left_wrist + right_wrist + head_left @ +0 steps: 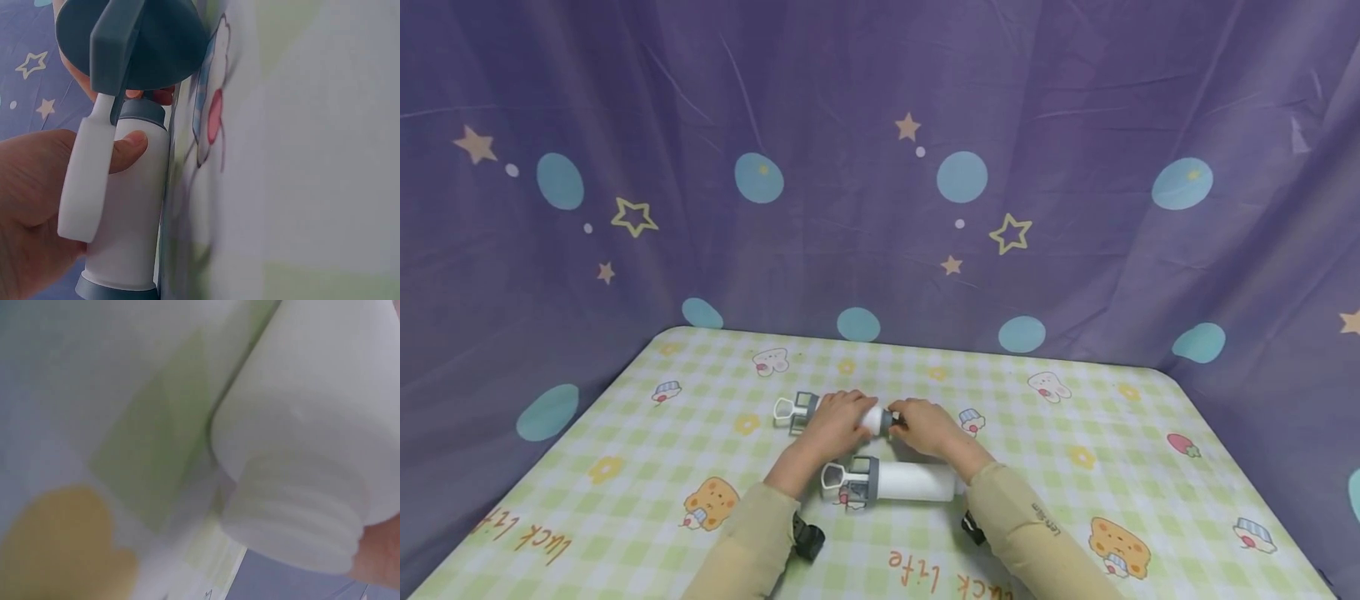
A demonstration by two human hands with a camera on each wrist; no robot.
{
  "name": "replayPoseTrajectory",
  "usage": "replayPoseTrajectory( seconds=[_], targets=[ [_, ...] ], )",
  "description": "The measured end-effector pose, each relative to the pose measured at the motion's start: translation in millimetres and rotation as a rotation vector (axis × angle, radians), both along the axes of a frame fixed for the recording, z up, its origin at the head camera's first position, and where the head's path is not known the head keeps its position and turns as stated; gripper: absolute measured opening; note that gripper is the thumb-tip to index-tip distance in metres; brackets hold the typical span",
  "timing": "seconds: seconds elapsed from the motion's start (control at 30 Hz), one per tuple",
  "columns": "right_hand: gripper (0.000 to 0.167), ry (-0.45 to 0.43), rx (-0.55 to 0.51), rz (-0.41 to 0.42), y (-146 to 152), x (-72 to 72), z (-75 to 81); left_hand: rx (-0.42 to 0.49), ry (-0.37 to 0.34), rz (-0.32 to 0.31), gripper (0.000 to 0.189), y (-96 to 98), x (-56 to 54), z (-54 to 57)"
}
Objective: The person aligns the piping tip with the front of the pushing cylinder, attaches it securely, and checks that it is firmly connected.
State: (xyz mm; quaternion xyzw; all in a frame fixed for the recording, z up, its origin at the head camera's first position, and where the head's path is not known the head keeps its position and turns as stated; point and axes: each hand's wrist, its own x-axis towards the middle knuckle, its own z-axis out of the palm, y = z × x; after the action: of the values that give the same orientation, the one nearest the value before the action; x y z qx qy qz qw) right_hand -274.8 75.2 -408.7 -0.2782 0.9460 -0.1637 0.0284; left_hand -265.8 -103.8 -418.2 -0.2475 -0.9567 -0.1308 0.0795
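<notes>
A white tube (872,421) with grey ends and a pale loop handle (784,411) lies across the table. My left hand (842,421) grips its body from above, the thumb (132,147) along the white side. At its right end is a grey cap (142,110); my right hand (928,427) pinches the small dark tip just beyond it. A second, similar white tube (917,482) lies nearer, below both hands, its loop handle to the left. The right wrist view shows its bare threaded neck (297,512).
A green-checked cloth (1037,467) printed with cartoon figures covers the table. Behind hangs a purple curtain (865,250) with stars and blue ovals. Both sleeves come in from the front, with a black wrist camera (808,540) at the left one.
</notes>
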Motion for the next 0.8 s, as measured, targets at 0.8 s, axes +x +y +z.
replayPoseTrajectory(
  seconds=[0.8],
  targets=[
    [0.030,-0.022,-0.037,-0.062,56.2,13.3,15.7,-0.011,0.046,-0.055,0.037,25.7,16.7,23.2]
  ],
)
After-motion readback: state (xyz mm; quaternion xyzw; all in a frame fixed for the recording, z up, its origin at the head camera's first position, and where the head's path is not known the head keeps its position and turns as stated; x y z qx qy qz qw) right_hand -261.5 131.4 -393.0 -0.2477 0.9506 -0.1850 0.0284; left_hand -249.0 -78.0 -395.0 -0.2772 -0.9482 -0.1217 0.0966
